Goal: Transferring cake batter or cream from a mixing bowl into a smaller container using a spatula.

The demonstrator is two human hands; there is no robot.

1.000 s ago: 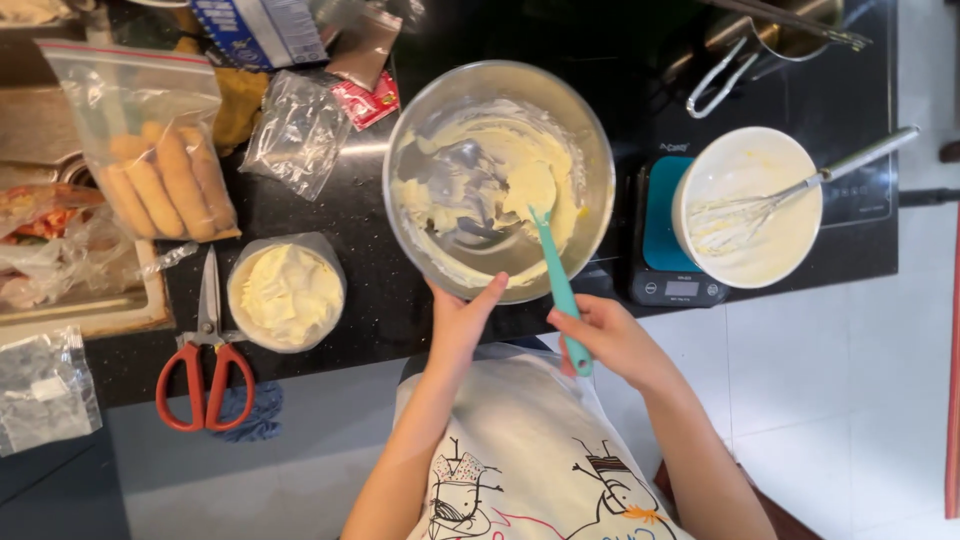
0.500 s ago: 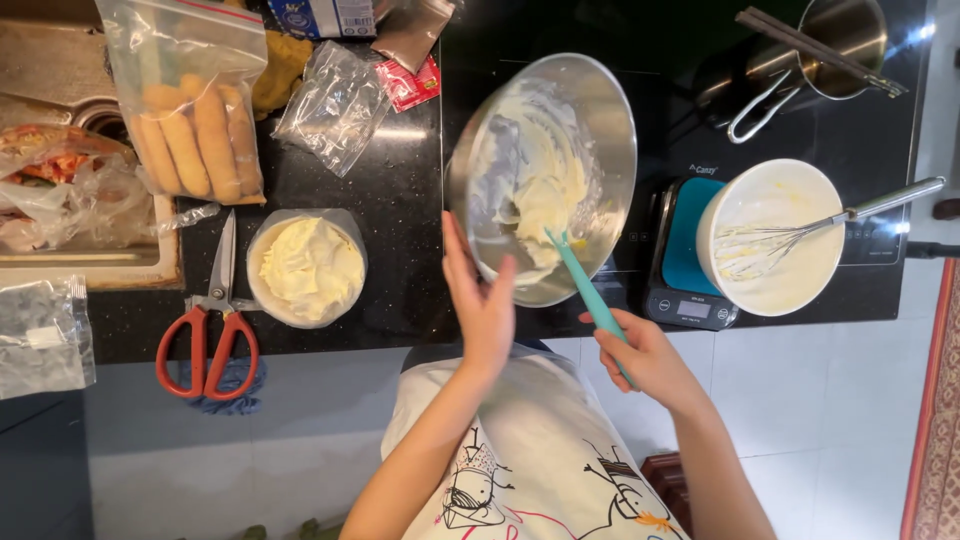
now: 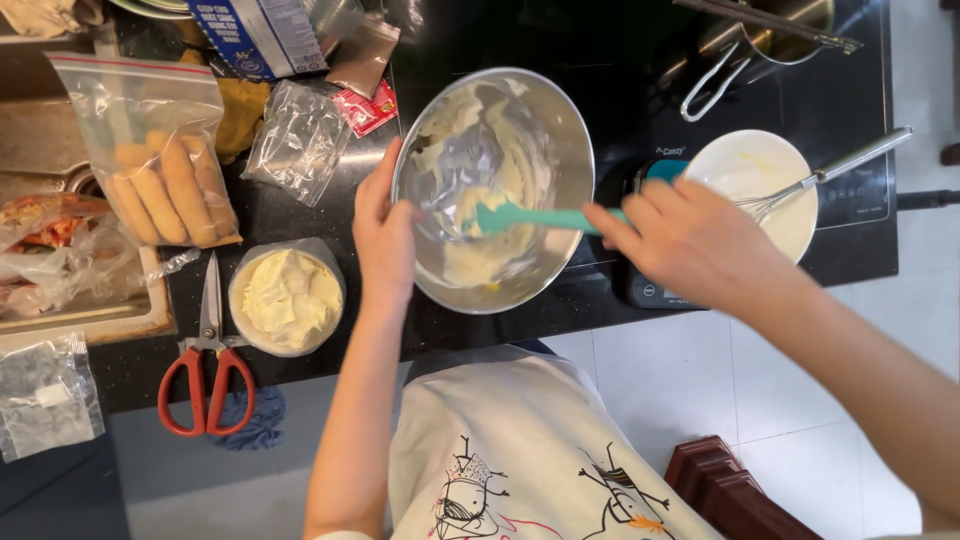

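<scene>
A steel mixing bowl smeared with pale cream stands on the dark counter. My left hand holds its left rim. My right hand grips the handle of a teal spatula, whose blade lies inside the bowl in the cream. A white bowl with a metal whisk in it sits just behind my right hand, on a teal kitchen scale.
A round tub of cream and red-handled scissors lie left of the bowl. A plastic bag of finger biscuits, other wrappers and a carton crowd the back left. A pot stands at the back right.
The view has shifted closer. My left hand moved from the near rim to the bowl's left rim. My right hand swung right, turning the spatula to lie sideways across the bowl.
</scene>
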